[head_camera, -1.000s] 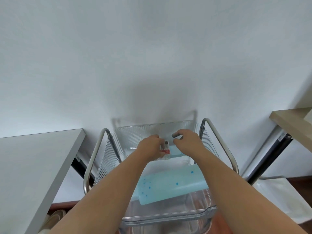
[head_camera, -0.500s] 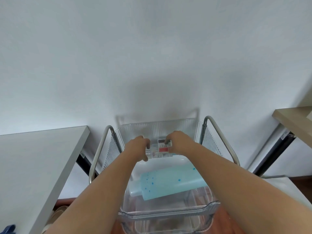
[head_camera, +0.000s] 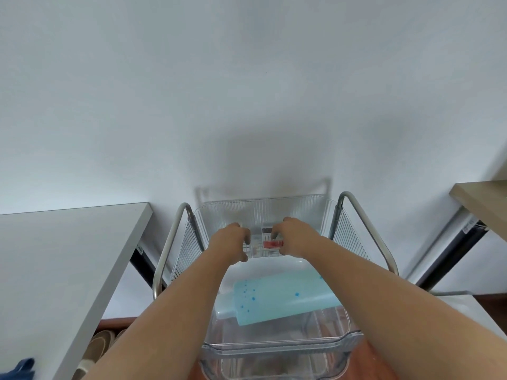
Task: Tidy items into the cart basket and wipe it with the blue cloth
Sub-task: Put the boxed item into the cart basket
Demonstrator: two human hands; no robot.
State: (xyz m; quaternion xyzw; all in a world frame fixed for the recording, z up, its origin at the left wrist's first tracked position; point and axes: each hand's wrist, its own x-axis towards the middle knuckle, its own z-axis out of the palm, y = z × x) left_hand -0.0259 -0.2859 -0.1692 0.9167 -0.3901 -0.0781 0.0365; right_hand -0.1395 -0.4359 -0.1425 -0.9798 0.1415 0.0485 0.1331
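A clear ribbed plastic cart basket (head_camera: 340, 335) sits in a metal-framed cart below me. At its far end stands a small clear box with a red label (head_camera: 264, 244). My left hand (head_camera: 231, 242) grips the box's left side and my right hand (head_camera: 293, 238) grips its right side, both fingers curled over it. A light blue pouch with dark blue dots (head_camera: 279, 298) lies flat across the basket's middle, under my forearms. A bit of blue cloth (head_camera: 19, 368) shows at the bottom left corner on the grey table.
A grey table (head_camera: 63, 259) stands on the left, touching the cart's handle (head_camera: 167, 248). A wooden shelf (head_camera: 480, 198) juts in on the right. Slippers (head_camera: 98, 346) lie on the wooden floor under the table. White wall is straight ahead.
Both hands closed in on the small box at the basket's far end and now hold it from both sides. The view has tilted slightly, showing the blue cloth at bottom left.
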